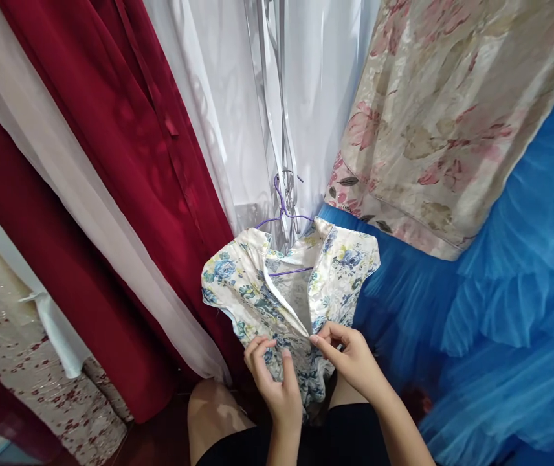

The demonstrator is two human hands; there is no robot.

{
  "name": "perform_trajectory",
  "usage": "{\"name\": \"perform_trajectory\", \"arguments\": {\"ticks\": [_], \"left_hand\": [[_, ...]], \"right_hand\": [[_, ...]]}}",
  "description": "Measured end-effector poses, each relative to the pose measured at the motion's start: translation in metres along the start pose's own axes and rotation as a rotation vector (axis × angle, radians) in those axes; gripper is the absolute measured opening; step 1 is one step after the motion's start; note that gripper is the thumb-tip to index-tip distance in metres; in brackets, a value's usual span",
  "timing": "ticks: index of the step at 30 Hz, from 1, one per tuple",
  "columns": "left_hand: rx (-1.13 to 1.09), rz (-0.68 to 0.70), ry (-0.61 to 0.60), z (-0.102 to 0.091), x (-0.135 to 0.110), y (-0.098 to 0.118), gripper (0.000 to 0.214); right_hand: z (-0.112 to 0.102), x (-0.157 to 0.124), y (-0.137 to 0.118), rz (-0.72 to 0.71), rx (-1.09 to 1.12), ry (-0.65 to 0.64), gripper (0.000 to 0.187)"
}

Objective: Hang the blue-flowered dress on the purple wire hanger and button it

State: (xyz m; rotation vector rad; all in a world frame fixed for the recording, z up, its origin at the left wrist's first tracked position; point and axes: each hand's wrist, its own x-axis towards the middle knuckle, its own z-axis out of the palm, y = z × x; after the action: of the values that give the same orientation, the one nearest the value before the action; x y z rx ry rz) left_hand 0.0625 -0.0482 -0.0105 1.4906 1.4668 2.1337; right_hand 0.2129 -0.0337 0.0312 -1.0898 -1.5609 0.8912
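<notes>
Clock positions are read from the centre of my view. The floral garment (277, 323), white with blue and yellow-green print, is located at 6 o'clock, just below centre, in front of my lap. It is fitted on a purple hanger (283, 211), whose hook points toward 12 o'clock and whose lower bar shows through the V-shaped front opening. My right hand (349, 356), at 5 o'clock, pinches the garment between thumb and index finger at the lower end of this opening. My left hand (277, 385), at 6 o'clock, is set before the garment front with fingers curled and a clear gap between thumb and fingertips; I cannot tell whether it touches the cloth. Surrounding items: dark red fabric (160, 168) at 10 o'clock, white fabric (228, 84) at 12 o'clock, a beige-and-pink floral panel (427, 129) at 2 o'clock, and blue ruffled fabric (490, 323) at 4 o'clock.
</notes>
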Motion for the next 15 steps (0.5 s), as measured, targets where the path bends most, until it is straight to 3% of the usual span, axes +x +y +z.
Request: {"name": "perform_trajectory", "arguments": {"ticks": [5, 8, 10, 15], "left_hand": [[-0.091, -0.123, -0.299, 0.015, -0.023, 0.004, 0.022], [-0.117, -0.199, -0.391, 0.013, -0.024, 0.005, 0.013], [-0.104, -0.175, -0.438, 0.008, -0.019, 0.004, 0.015], [-0.048, -0.114, -0.523, -0.002, -0.005, 0.004, 0.022]], "right_hand": [[0.001, -0.008, -0.012, -0.023, -0.010, -0.047, 0.033], [0.001, -0.012, -0.015, -0.036, -0.011, -0.093, 0.033], [0.000, -0.009, -0.015, -0.074, -0.029, -0.114, 0.032], [-0.007, 0.034, -0.022, -0.286, -0.213, -0.188, 0.032]]}}
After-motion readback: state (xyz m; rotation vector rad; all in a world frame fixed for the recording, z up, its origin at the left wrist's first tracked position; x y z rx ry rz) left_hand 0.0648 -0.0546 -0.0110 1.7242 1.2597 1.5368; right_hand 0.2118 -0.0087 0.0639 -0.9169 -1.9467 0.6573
